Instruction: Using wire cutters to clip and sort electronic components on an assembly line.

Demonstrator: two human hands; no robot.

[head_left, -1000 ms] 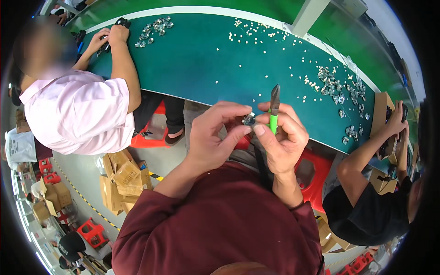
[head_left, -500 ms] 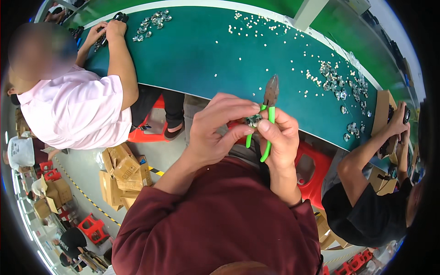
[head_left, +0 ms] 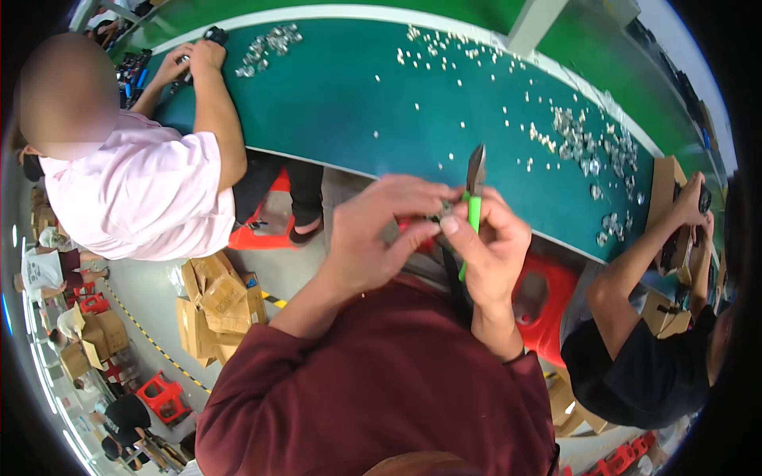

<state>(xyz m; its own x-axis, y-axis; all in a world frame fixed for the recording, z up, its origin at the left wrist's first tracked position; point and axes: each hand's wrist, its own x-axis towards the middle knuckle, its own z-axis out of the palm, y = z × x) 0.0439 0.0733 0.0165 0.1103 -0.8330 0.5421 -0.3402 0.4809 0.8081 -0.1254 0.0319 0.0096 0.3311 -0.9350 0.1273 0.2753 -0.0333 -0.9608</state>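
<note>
In front of my chest, just off the table's near edge, a small dark and silvery part (head_left: 442, 211) is pinched between the fingertips of both hands. My left hand (head_left: 369, 230) grips it from the left with thumb and fingers. From the other side, the thumb of my right hand (head_left: 496, 250) presses against it. Combination pliers (head_left: 475, 208) with bright green handles are also held in my right hand, jaws pointing up and away. Fingers cover much of the part, and blur hides its details.
The green table (head_left: 333, 87) carries scattered small cream pieces (head_left: 542, 139), with shiny clear pieces (head_left: 583, 147) piled at right and far left (head_left: 270, 47). A co-worker in pink (head_left: 151, 186) sits left, another in black (head_left: 627, 365) right. Cardboard boxes (head_left: 218, 297) and red stools (head_left: 548, 293) stand nearby.
Both hands have come slightly nearer to me and turned, still on the part. The pliers have rotated, so their two handles now nearly overlap and show more edge-on.
</note>
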